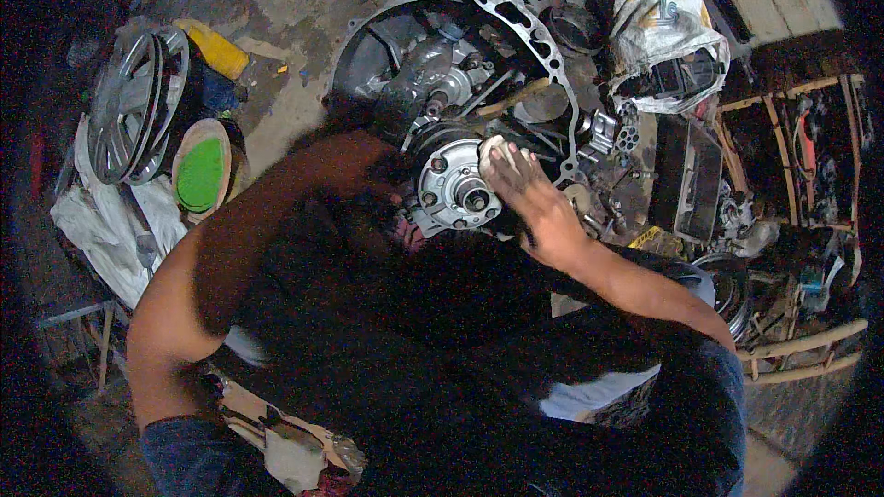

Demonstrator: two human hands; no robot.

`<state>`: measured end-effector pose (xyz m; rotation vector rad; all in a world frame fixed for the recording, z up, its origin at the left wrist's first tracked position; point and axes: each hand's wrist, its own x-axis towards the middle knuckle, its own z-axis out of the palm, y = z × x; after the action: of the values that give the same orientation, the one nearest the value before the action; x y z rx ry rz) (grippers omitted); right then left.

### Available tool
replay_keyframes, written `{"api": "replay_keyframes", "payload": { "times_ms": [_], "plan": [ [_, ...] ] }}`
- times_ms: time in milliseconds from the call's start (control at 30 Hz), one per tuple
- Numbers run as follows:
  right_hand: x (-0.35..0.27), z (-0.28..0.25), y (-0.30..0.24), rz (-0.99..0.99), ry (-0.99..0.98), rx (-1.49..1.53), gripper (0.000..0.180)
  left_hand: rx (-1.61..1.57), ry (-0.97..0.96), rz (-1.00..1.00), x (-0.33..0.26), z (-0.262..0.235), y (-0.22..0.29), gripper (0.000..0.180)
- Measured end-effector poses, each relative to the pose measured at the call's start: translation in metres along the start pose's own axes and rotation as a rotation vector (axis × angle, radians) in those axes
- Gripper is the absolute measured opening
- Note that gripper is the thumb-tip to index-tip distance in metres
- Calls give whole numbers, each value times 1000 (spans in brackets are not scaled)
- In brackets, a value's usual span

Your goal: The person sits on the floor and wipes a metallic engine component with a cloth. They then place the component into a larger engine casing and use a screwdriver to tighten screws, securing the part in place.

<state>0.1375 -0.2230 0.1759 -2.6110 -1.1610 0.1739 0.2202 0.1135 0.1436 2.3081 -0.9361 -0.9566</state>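
Observation:
A round, silvery metal part (453, 191) with bolt holes and a short central shaft faces up in front of me. My right hand (525, 179) presses a whitish rag (493, 155) against its right rim, fingers laid over the cloth. At the part's left side is my left hand (373, 170), in deep shadow; its fingers are mostly hidden, so its grip cannot be made out. Just beyond lies a large open gearbox housing (569, 97) with a scalloped metal flange and shafts inside. A wooden-looking stick (516, 99) lies across its opening.
Grey pulley-like wheels (129, 110), a yellow container (214, 51) and a shoe with a green insole (201, 173) are at the left. On the right are a white sack (658, 14) of dark parts, a black tray (698, 179) and a wooden rack (783, 152).

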Motion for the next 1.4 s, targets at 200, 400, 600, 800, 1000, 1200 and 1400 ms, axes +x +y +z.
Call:
{"api": "replay_keyframes", "payload": {
  "times_ms": [200,400,600,800,1000,1200,1400],
  "plan": [
    [0,19,-3,83,165,131,99,-12,-8,-41,-1,2,1,73],
    [9,10,0,124,180,104,97,109,47,-44,-1,5,-1,75],
    [3,36,-22,206,207,45,86,24,-3,-34,-2,2,-4,70],
    [-19,63,-67,508,271,193,87,100,-27,-3,7,1,2,65],
    [-32,72,-97,556,286,406,79,225,27,135,14,14,-25,63],
    [2,76,-53,523,379,-5,65,235,-52,156,16,3,-14,61],
    [-9,90,-73,539,368,85,68,107,18,3,3,17,-20,55]
  ]
}}
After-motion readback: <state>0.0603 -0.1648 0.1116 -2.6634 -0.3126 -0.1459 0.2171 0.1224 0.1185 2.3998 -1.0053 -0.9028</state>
